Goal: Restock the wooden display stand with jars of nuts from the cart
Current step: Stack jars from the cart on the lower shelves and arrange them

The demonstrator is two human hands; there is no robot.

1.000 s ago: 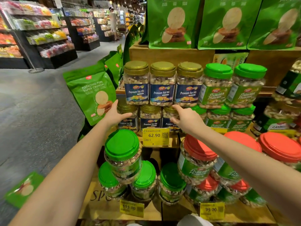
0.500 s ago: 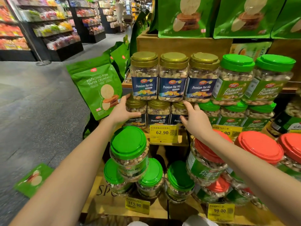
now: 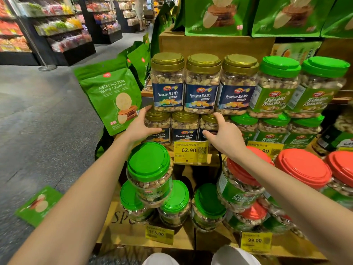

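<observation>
Head-camera view down two bare forearms toward a wooden display stand (image 3: 215, 44) in a shop aisle. In the centre of the frame, gold-lidded jars labelled "Premium Nut Mix" are stacked in two rows, three upper jars (image 3: 202, 83) standing on three below.

The left hand (image 3: 142, 126) grasps the lower left jar (image 3: 158, 122), with the thumb across its front and the fingers along its left side, just under the upper row. The right hand (image 3: 224, 135) curls round the lower right jar (image 3: 209, 120), with the index finger raised against its lid and the thumb pointing left. Between them stands the lower middle jar (image 3: 184, 127), above a yellow price tag (image 3: 191, 152) reading 62.90.

To the right are green-lidded pistachio jars (image 3: 277, 85), also stacked. At lower centre, round green-lidded jars (image 3: 149, 169) lie piled, and at lower right are red-lidded jars (image 3: 303, 167). At centre left a green pouch (image 3: 112, 98) reads "Pistachio Pork Paper Crunchy". A fallen pouch (image 3: 38, 205) lies on the floor at lower left.
</observation>
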